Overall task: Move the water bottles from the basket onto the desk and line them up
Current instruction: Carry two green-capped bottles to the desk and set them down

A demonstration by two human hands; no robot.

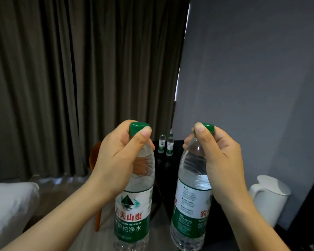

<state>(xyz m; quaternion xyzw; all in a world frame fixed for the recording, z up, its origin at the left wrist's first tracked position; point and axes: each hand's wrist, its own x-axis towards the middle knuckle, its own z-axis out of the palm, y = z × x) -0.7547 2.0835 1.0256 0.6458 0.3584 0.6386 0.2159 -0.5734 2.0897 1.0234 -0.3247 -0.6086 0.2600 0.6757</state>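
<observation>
Our left hand [116, 160] grips the left water bottle [132, 205] at its neck | our right hand [223, 160] grips the right water bottle [188, 196] likewise | far bottles [162, 144] [170, 147] upright on worktop [164, 169]

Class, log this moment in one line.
left hand grips left bottle | right hand grips right bottle | two bottles on desk

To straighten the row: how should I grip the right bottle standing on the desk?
Take the right bottle by its neck, from above or from the right: it stands upright, and the other bottle stands close on its left.
</observation>
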